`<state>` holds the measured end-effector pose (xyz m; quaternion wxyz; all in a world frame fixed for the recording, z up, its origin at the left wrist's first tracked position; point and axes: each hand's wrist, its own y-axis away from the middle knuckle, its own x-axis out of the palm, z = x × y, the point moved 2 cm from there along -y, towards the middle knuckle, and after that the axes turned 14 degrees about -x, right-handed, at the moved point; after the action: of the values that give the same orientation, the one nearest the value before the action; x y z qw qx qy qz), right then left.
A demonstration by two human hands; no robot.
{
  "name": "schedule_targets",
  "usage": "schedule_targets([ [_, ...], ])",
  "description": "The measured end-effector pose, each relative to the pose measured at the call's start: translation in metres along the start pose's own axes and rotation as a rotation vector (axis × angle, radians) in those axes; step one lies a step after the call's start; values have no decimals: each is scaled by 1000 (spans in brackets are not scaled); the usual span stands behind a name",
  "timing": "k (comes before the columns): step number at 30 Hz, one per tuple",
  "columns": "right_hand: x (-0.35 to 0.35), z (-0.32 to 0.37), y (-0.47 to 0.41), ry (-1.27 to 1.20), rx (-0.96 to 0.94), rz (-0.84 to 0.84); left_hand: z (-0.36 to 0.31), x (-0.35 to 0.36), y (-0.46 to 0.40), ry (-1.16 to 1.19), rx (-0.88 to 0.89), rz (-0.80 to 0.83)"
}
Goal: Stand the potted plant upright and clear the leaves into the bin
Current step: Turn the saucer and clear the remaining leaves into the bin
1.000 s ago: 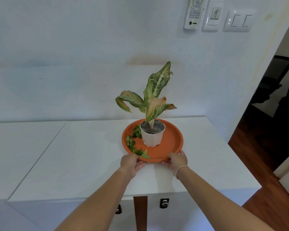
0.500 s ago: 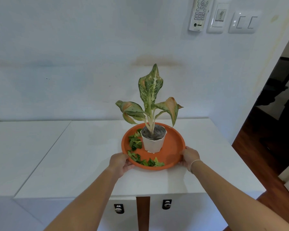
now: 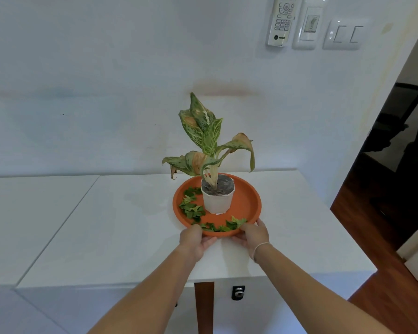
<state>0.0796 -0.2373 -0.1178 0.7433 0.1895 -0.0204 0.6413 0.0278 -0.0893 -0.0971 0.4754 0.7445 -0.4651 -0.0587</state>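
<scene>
Head view: the potted plant (image 3: 217,197) stands upright in its white pot on an orange saucer (image 3: 247,203), slightly back of the saucer's centre, with mottled green leaves partly browned and drooping. The saucer sits on the white counter (image 3: 118,232), toward its right half and nearer the back edge than the front. The left hand (image 3: 195,239) grips the near rim of the saucer at its left front, fingers curled under the rim and thumb on top. The right hand (image 3: 255,233) grips the same near rim at its right front, fingers wrapped round the edge; a thin pale bracelet (image 3: 260,248) circles that wrist. The pot stands beyond both hands and apart from them. Loose cut leaves (image 3: 191,206) lie inside the saucer in an arc from the left of the pot round to the near rim, the nearest pieces just beside both thumbs. Surface: the counter is glossy white, with a seam running diagonally at its left part; a lock (image 3: 238,292) shows on the cabinet front below the front edge. Room: a white wall behind carries a remote control (image 3: 281,20) in a holder, a wall controller (image 3: 308,25) and a double light switch (image 3: 345,33) at upper right. A dark doorway (image 3: 396,145) and wooden floor (image 3: 372,232) lie to the right of the counter.
</scene>
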Motion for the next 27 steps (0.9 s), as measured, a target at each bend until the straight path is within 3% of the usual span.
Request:
schedule_targets([
  [17, -16, 25, -24, 246, 41, -1, -30, -44, -3, -136, 58, -89],
  [27, -20, 23, -28, 376, -70, 14, -27, -42, -5, -115, 65, -99],
])
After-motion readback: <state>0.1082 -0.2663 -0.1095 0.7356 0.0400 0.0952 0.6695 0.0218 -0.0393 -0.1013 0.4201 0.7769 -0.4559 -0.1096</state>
